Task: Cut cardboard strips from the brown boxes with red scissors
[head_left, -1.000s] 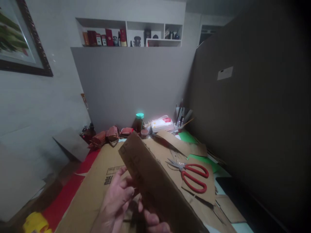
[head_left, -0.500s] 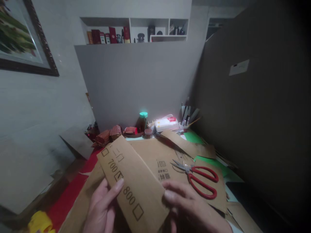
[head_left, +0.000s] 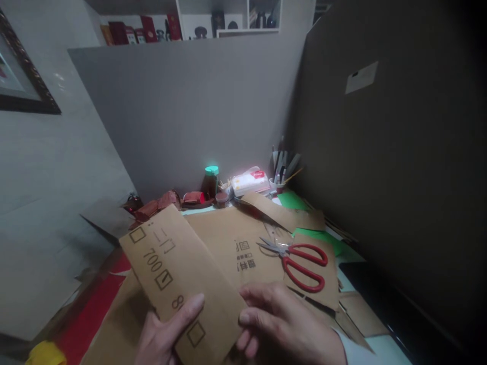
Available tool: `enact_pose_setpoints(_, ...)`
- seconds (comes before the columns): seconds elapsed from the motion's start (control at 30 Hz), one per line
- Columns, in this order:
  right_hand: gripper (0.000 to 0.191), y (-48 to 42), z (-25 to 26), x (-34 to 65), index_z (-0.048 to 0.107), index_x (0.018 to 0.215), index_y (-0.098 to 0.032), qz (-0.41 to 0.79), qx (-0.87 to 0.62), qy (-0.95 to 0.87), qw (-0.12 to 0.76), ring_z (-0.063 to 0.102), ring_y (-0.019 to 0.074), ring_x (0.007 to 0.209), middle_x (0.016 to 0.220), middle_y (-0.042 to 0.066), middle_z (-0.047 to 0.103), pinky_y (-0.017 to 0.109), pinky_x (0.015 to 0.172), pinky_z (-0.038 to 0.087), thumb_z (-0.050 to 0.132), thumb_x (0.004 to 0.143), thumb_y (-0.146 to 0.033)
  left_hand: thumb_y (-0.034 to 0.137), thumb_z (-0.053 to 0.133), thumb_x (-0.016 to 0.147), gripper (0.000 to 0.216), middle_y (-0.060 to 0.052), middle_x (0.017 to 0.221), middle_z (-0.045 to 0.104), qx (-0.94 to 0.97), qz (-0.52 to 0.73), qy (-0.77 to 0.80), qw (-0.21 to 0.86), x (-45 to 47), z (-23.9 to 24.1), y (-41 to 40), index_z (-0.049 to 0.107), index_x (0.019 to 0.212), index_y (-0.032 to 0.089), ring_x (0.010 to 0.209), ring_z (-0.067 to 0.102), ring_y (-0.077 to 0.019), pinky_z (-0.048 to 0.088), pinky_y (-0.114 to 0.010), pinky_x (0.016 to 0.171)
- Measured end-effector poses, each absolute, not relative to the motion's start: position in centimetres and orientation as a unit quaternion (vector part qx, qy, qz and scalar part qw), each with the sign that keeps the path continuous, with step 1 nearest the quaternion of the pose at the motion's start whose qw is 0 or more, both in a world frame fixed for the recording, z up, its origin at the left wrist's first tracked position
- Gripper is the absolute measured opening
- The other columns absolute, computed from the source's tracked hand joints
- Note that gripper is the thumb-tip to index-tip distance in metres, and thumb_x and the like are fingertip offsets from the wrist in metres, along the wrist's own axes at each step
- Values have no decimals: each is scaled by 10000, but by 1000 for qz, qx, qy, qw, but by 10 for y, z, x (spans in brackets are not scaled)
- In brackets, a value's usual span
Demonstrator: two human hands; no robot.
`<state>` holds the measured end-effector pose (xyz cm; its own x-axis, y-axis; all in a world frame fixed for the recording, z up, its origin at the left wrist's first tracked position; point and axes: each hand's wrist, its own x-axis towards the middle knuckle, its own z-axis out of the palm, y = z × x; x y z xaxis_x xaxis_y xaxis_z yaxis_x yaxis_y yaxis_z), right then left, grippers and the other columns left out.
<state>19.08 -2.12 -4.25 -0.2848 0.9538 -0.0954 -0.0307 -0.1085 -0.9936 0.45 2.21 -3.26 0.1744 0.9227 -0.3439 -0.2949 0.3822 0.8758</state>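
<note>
A rectangular piece of brown cardboard (head_left: 190,263), printed with "700", a ticked box and other black marks, is held up tilted in front of me. My left hand (head_left: 169,327) grips its lower left side, thumb flat on the printed face and fingers hidden behind. At the right edge my right hand (head_left: 283,322) pinches the piece between thumb and fingers. Beneath lies a larger cardboard sheet (head_left: 224,223) with printed characters. Red-handled scissors (head_left: 300,261) rest, blades parted, just beyond my right hand.
A curved cardboard strip (head_left: 283,213) lies behind the scissors. Along the back stand a green-lidded jar (head_left: 211,182), a white tissue pack (head_left: 251,182) and a pen cup (head_left: 277,183). Grey panels (head_left: 190,111) close off the back and right. Something yellow (head_left: 45,354) shows at lower left.
The view has shifted, so the surroundings sit further left and higher. My left thumb has slid down the cardboard, from beside the ticked box to over the "800". Both hands still hold the piece.
</note>
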Motion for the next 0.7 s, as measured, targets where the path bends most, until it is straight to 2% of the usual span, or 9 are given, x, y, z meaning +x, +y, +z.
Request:
enact_pose_setpoints(0.2, 257, -19, -32, 206, 491, 855, -182, 510, -498, -592, 377, 621, 120, 584, 763, 32, 623, 236, 538, 510, 342, 957, -364, 201, 825, 618, 648, -79, 948, 766, 267, 505, 482, 665, -3, -29, 31, 577, 1216, 173, 918, 699, -311, 599, -414, 773)
enact_pose_setpoints(0.27, 238, -19, -21, 222, 492, 842, -198, 417, -538, -644, 349, 617, 140, 622, 750, 24, 613, 255, 577, 494, 321, 958, -316, 172, 826, 601, 668, -81, 940, 766, 252, 526, 493, 646, -6, -28, 33, 583, 1223, 168, 857, 713, -300, 609, -401, 734)
enact_pose_setpoints(0.33, 117, -18, -13, 241, 531, 854, -205, 283, -592, -690, 305, 584, 186, 722, 805, 44, 606, 308, 658, 437, 423, 891, -229, 154, 827, 584, 667, -89, 924, 767, 239, 534, 496, 642, -7, -27, 34, 598, 1210, 151, 805, 719, -295, 615, -401, 711)
enact_pose_setpoints(0.37, 103, -17, -11, 251, 522, 804, -204, 217, -624, -698, 276, 542, 201, 678, 742, 48, 574, 328, 629, 394, 435, 858, -200, 146, 829, 576, 665, -93, 922, 768, 232, 533, 495, 646, -7, -26, 34, 604, 1203, 146, 803, 720, -299, 613, -409, 721)
enact_pose_setpoints(0.5, 152, -16, -22, 278, 532, 772, -184, 40, -699, -698, 154, 509, 248, 677, 760, 119, 574, 361, 604, 322, 405, 855, -198, 142, 823, 578, 692, -93, 952, 766, 227, 527, 492, 654, -7, -25, 34, 589, 1228, 170, 888, 705, -332, 596, -452, 781)
enact_pose_setpoints(0.6, 220, -15, -35, 284, 573, 832, -163, -6, -695, -713, 89, 557, 278, 741, 822, 156, 618, 376, 637, 359, 366, 889, -211, 139, 802, 604, 685, -95, 962, 764, 240, 524, 493, 652, -7, -25, 33, 570, 1248, 177, 865, 712, -324, 603, -455, 759)
enact_pose_setpoints(0.7, 259, -16, -38, 285, 592, 873, -150, -30, -684, -727, 60, 579, 290, 779, 833, 161, 627, 391, 676, 394, 348, 907, -229, 139, 786, 620, 673, -100, 957, 765, 229, 524, 486, 661, -8, -24, 33, 561, 1254, 177, 833, 718, -316, 598, -466, 769)
